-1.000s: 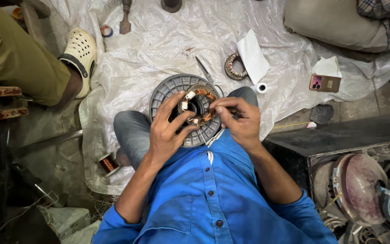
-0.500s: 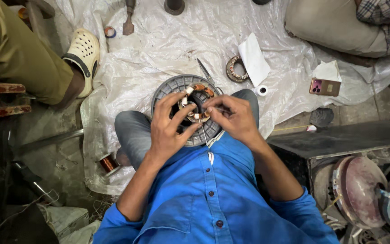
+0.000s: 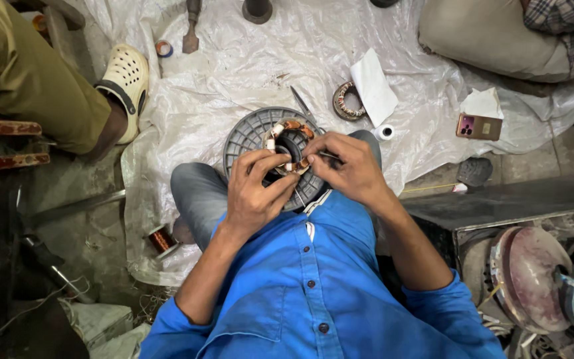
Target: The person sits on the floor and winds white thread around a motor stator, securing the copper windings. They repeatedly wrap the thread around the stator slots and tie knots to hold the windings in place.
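A round grey ribbed motor housing rests on my lap, with a ring of copper windings and white sleeves at its centre. My left hand pinches the near side of the winding ring with its fingertips. My right hand meets it from the right, fingers closed on the same part of the winding and on a thin dark tool or wire. Both hands hide the near half of the ring.
A white plastic sheet covers the floor. On it lie a second wound stator, a folded white paper, a tape roll, a phone, a copper wire spool. Another person's leg and white clog at left; motor parts at right.
My hands have stayed on the winding; the fingers shifted slightly along the near edge of the ring. The view has tilted a little.
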